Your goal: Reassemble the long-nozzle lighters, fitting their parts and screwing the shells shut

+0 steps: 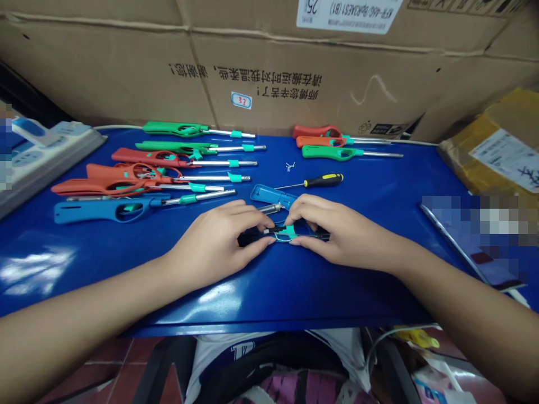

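An opened stick lighter lies between my hands at the middle of the blue table (pixel 269 297). Its green trigger (pixel 289 232) and a black igniter piece (pixel 275 229) with a white tip are exposed, with a thin wire beside them. My left hand (pixel 225 233) pinches the left end with thumb and forefinger. From the other side, my right hand (pixel 332 230) grips the lighter near the trigger, its fingers curled and partly hiding it. Just beyond my fingertips are a loose blue shell half (pixel 269 194) and a clear tube with a metal end (pixel 269 209).
Behind lies a black-and-yellow screwdriver (pixel 324 180), near small white bits (pixel 289 166). Several lighters line the left, including a blue lighter (pixel 96 211); a green lighter (pixel 328 152) and two red-orange ones lie back right. A cardboard box (pixel 126 73), power strip (pixel 42 157) and phone (pixel 471 252) border the area.
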{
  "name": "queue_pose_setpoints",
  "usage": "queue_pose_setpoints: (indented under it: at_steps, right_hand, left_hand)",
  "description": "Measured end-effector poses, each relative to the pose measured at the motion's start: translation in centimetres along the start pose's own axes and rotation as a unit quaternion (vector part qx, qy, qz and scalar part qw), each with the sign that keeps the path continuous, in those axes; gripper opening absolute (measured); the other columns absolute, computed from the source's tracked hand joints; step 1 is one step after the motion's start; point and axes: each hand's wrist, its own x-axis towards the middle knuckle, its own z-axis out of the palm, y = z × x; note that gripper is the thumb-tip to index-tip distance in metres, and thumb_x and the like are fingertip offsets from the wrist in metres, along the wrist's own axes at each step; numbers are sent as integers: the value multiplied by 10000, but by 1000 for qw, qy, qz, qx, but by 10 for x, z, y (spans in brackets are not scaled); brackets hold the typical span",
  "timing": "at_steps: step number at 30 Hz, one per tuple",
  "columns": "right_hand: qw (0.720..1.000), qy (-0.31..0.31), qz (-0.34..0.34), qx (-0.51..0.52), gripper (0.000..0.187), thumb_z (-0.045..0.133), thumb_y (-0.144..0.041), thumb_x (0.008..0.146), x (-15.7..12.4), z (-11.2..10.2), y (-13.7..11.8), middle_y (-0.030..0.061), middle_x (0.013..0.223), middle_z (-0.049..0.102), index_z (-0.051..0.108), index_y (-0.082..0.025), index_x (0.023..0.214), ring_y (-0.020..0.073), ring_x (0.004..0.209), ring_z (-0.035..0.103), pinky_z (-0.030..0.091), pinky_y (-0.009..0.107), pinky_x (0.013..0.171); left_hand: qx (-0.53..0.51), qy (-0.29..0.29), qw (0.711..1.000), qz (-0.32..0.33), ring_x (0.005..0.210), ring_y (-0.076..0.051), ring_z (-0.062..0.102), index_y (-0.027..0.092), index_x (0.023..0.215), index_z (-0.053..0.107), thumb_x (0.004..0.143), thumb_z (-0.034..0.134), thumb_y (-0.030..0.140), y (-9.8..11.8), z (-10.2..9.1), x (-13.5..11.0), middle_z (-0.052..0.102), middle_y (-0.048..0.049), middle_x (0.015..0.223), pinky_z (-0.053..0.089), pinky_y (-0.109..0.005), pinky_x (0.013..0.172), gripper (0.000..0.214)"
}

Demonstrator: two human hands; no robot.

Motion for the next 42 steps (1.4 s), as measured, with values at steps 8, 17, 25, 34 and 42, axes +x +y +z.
queue_pose_setpoints:
  at_steps: [8, 17, 25, 34, 42]
  right_hand:
    - [1000, 8, 22, 17, 197, 701, -203, 920, -1, -2, -3, 31, 1036, 646, 609, -196, 1095, 133, 768, 528, 429, 267, 704]
    - [991, 79, 65, 88, 86, 622, -201, 944, 2, 1, -1, -25, 818, 631, 683, -190, 1004, 92, 646, 515, 399, 242, 615]
    - [995, 54, 52, 66, 124, 718, -292, 911, 4, 4, 0, -22, 798, 636, 702, -180, 963, 96, 659, 498, 409, 239, 635]
    - [993, 57, 58, 86, 101, 735, -226, 873, 1, 2, -4, -41, 834, 668, 684, -196, 955, 82, 648, 494, 409, 229, 613]
    - [993, 23, 17, 112, 204, 703, -158, 898, 1, -1, -7, -9, 969, 686, 698, -189, 1099, 92, 714, 506, 454, 230, 676]
  left_hand:
    - [-33, 22, 999, 31, 897, -188, 676, 182, 1032, 771, 969, 629, 202, 0, 1, 1, 765, -46, 979, 532, -324, 808, 157]
    - [-28, 30, 999, 34, 926, -179, 679, 174, 1058, 773, 976, 647, 210, -9, 7, 2, 736, -51, 999, 531, -290, 824, 154]
    - [7, 37, 997, 60, 892, -188, 630, 182, 1037, 768, 973, 653, 205, -8, 7, 3, 730, -49, 992, 507, -328, 808, 134]
    - [5, 56, 995, 86, 894, -179, 662, 148, 1022, 762, 969, 658, 185, -6, 7, 5, 731, -56, 974, 524, -309, 821, 122]
    - [7, 60, 995, 85, 894, -171, 700, 130, 1004, 751, 970, 654, 184, -6, 8, 5, 726, -68, 987, 557, -266, 801, 116]
